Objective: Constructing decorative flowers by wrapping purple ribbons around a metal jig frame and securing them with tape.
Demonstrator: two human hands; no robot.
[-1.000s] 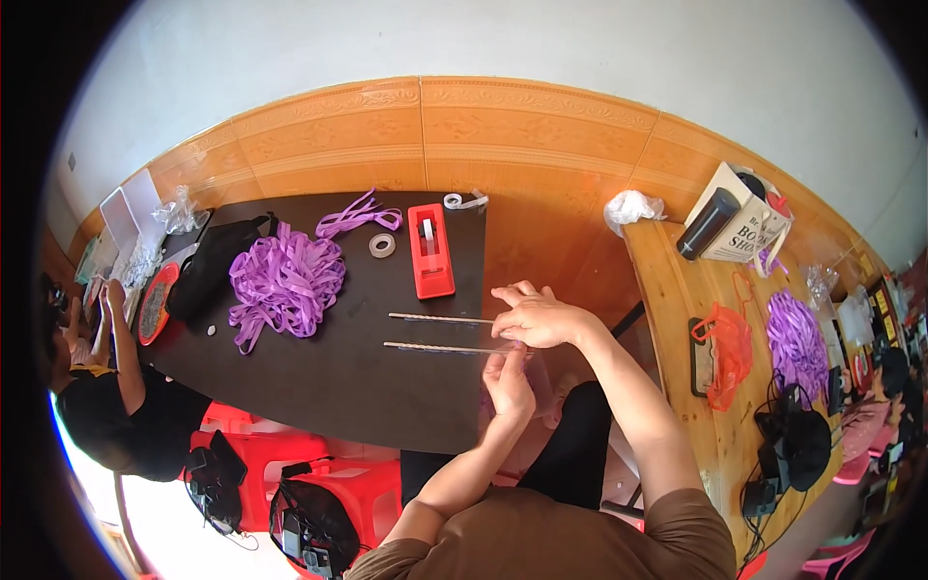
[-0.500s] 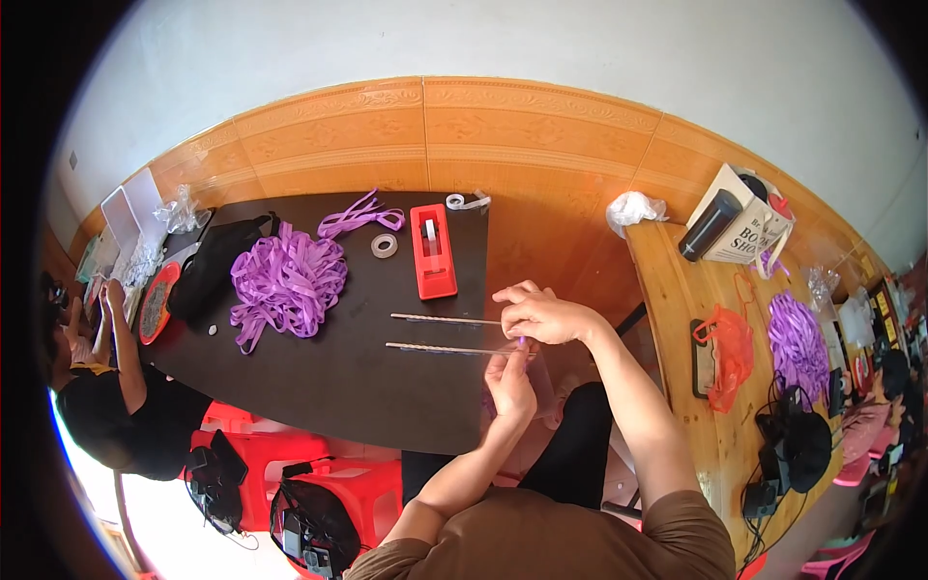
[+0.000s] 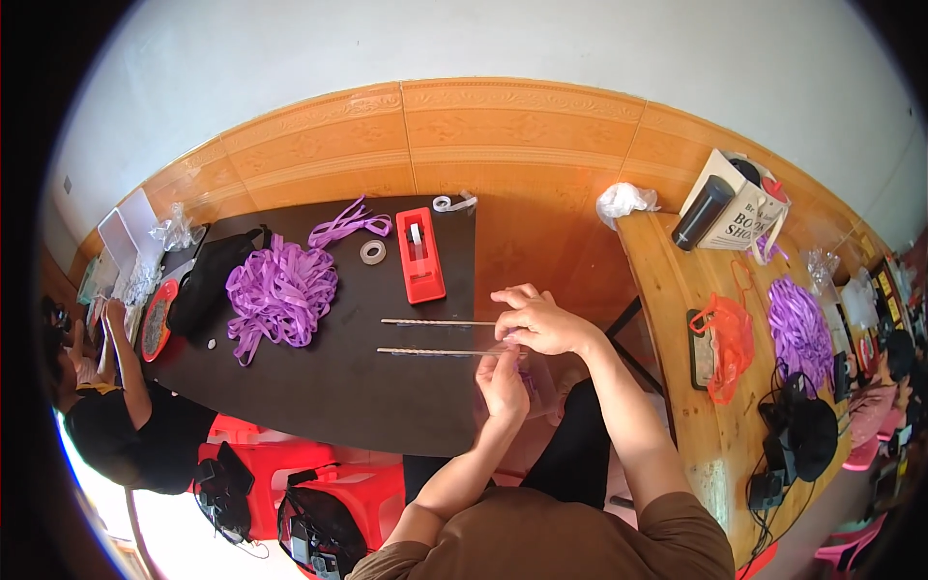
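Note:
Two thin, pale, twisted-looking rods, the far rod (image 3: 435,322) and the near rod (image 3: 425,352), lie side by side with their right ends past the dark table's right edge. At those ends my left hand (image 3: 505,385) is closed, its thumb and fingertips pinched on a bit of purple ribbon (image 3: 525,373) beside the near rod. From above, my right hand (image 3: 544,326) reaches in, its thumb and index finger pinching ribbon close to the left fingertips and its other fingers raised. My fingers hide the rod ends and most of the ribbon there.
The dark table (image 3: 338,391) bears a purple ribbon pile (image 3: 282,290), a red tape dispenser (image 3: 420,256), a tape roll (image 3: 372,252) and a black bag (image 3: 208,280). A wooden table (image 3: 667,290) stands right, with more ribbon (image 3: 800,329). A co-worker (image 3: 135,425) sits left beside red stools (image 3: 362,493).
My view has shifted slightly, so the table things sit a little further left. Both hands stay together at the rod ends; the right fingertips have shifted slightly around the purple ribbon.

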